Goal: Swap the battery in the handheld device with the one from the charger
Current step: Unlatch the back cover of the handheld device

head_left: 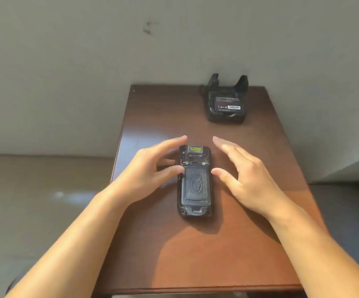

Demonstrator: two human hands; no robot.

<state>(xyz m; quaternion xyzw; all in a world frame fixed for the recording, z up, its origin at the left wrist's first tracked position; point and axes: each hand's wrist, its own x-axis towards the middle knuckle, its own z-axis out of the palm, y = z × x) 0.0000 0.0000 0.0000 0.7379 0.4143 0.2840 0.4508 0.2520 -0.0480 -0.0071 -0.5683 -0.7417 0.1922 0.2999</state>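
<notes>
**A:** Now, position check. Where does the device (pixel 194 181) lie against the hands?

**B:** Flat on the worktop (pixel 195 254), back face up, directly between them. Long axis runs away from the person, toward the wall; the scan-window end is far, the latch end is near.

**A:** Hands?

**B:** Left hand (pixel 146 175) on the device's left flank, right hand (pixel 245 179) on its right. Both spread wide, fingers extended, holding nothing. Left thumb tip looks to be at or touching the device's left edge, just below the two screws; cannot confirm contact. Right thumb tip is just beside the right edge at about the same level, a sliver of worktop possibly between.

**A:** Nearer hand?

**B:** Roughly symmetric. Left marginally closer, by the thumb.

**A:** Battery cover?

**B:** Still on. Textured door in place, latch tab visible at the near end.

**A:** And the charger (pixel 225 104)?

**B:** Far right corner of the worktop, well apart from the device, beyond the right hand. Spare battery (pixel 227 103) sits in it, label up.

**A:** Judgement on the next move?

**B:** Likely a two-sided grasp across the short axis, since both hands bracket the long sides. The latch sits near the wrists, so a hand must come back toward the person to reach it. Right hand is better placed for the charger later.
</notes>
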